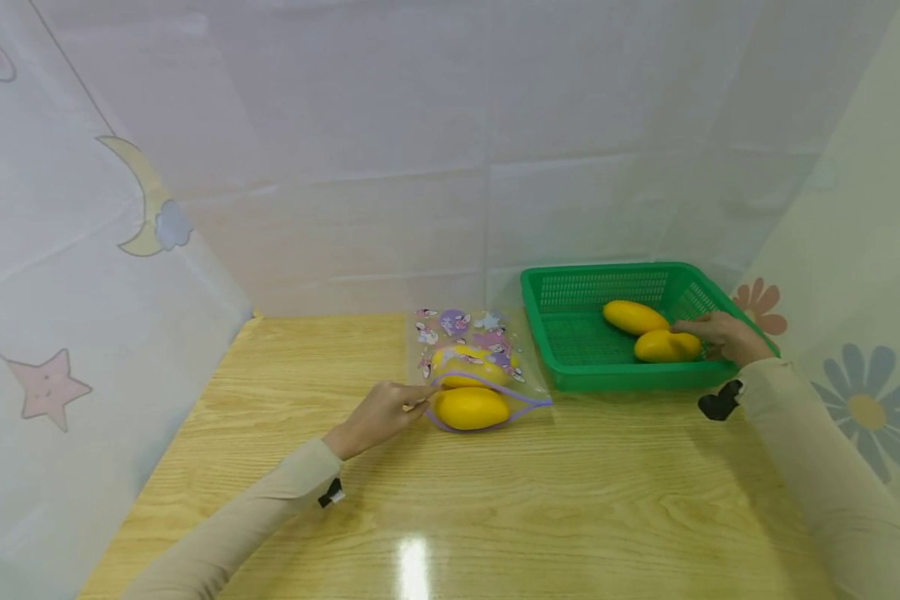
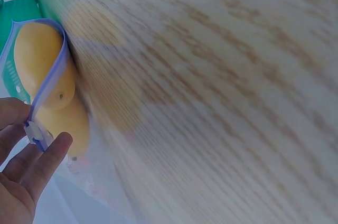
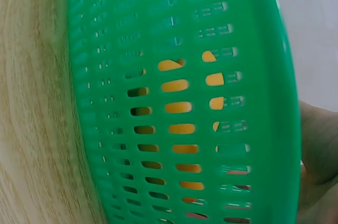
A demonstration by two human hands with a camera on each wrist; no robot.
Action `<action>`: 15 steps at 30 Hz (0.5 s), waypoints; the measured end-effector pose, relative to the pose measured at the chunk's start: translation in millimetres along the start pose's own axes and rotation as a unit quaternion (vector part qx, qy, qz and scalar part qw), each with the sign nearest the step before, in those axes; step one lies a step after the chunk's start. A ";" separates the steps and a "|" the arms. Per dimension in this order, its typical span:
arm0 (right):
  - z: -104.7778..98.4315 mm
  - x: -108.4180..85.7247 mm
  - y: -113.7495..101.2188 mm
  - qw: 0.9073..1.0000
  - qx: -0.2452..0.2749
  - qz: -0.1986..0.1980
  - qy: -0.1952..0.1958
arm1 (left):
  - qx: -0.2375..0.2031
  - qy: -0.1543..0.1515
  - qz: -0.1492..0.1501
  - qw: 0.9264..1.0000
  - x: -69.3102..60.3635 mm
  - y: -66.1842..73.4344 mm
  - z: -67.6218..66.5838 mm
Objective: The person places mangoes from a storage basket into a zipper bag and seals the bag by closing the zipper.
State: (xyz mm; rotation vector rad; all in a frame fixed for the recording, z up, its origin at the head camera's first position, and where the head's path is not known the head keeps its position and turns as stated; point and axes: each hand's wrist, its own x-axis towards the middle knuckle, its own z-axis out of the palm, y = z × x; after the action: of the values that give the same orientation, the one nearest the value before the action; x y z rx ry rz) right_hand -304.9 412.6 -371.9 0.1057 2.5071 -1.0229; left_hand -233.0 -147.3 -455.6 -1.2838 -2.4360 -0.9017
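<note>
A clear printed zip bag [image 1: 521, 379] with a purple-edged mouth lies on the table. One yellow mango [image 1: 472, 408] sits at its open mouth, and another mango [image 1: 457, 367] lies deeper inside. My left hand [image 1: 385, 414] pinches the left corner of the mouth, by a white zip slider [image 2: 36, 133] in the left wrist view. My right hand [image 1: 727, 335] reaches over the near right rim of a green basket [image 1: 585, 379], its fingers at the top and right end of a mango [image 1: 663, 347]. The basket wall hides most of this hand in the right wrist view.
A second mango [image 1: 633, 317] lies behind the one at my right hand in the basket. The basket stands right of the bag, near the back edge of the wooden table [image 1: 495, 517]. Printed cloth [image 1: 375, 167] hangs behind and at both sides.
</note>
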 end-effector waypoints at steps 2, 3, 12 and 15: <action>-0.7 2.5 2.4 1.000 0.011 0.004 -0.004 | 0.000 0.000 0.002 1.000 0.0 -0.4 -0.1; -1.2 3.4 3.2 1.000 0.016 0.007 -0.005 | 0.000 0.001 0.004 1.000 0.0 -0.6 -0.1; -3.5 10.6 5.5 0.996 0.078 0.032 -0.021 | 0.001 0.003 0.020 1.000 0.3 -0.7 -0.6; -4.3 10.9 5.4 0.996 0.084 0.037 -0.019 | 0.002 0.004 0.021 1.000 0.2 -0.9 -0.5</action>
State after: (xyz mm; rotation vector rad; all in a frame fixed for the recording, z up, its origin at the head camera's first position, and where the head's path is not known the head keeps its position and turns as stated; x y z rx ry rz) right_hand -315.2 418.5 -377.2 0.2254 2.3609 -1.1914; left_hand -233.8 -147.9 -455.4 -1.3225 -2.3949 -0.8892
